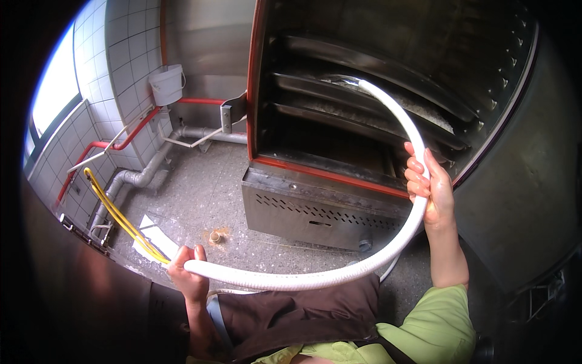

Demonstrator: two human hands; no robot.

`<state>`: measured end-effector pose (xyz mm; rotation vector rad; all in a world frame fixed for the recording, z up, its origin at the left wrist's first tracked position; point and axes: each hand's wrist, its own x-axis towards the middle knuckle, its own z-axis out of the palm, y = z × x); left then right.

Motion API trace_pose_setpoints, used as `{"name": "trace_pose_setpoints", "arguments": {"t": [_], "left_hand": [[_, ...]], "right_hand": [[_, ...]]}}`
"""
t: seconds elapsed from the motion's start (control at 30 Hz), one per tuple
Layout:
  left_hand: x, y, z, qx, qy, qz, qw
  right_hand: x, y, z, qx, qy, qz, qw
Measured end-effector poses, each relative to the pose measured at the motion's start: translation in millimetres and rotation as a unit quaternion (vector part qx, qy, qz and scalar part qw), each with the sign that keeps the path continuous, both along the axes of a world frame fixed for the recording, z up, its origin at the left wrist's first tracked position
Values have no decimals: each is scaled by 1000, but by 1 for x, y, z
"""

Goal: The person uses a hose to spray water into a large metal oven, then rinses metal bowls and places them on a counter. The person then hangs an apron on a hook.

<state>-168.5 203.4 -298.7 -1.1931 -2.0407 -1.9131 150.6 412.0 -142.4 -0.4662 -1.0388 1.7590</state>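
Observation:
A thick white ribbed hose [291,278] bends in a wide arc in front of me. My right hand [429,184] grips it along its upper right stretch. Lower left, my left hand [188,273] is closed around the hose beside a yellow hose [116,211]; whether it also grips the yellow one I cannot tell. The white hose's far end reaches into an open steaming cabinet [327,179], over a metal tray [363,98]. Clear water seems to run from that end. White grains, like rice, lie in this tray and in the tray below [341,113].
A red seal edges the cabinet's opening, and its metal door [514,191] stands at the right. Pipes [145,175] run low along the tiled wall. A white bucket [167,85] sits in the corner. A short pipe stub [215,237] rises from the wet floor [191,191].

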Motion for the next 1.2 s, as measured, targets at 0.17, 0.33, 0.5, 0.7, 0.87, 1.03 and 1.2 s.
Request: {"name": "trace_pose_setpoints", "arguments": {"t": [0.17,0.33,0.5,0.7,0.87,1.03,1.2], "left_hand": [[1,2,-4,-24,33,8,999],[12,9,0,-29,11,-18,999],[22,15,4,-47,41,-31,998],[30,18,9,-50,29,-50,997],[35,19,14,-64,25,-51,996],[38,20,13,-59,19,-57,996],[39,20,13,-68,31,-57,996]], "right_hand": [[9,18,-4,10,22,-24,999],[15,57,-9,-3,75,-51,996],[13,89,-12,-9,112,-74,991],[9,122,-12,-7,139,-87,986],[-1,133,-5,-22,140,-118,983],[-3,141,-3,-22,143,-125,981],[-2,145,-1,-32,146,-141,979]]}}
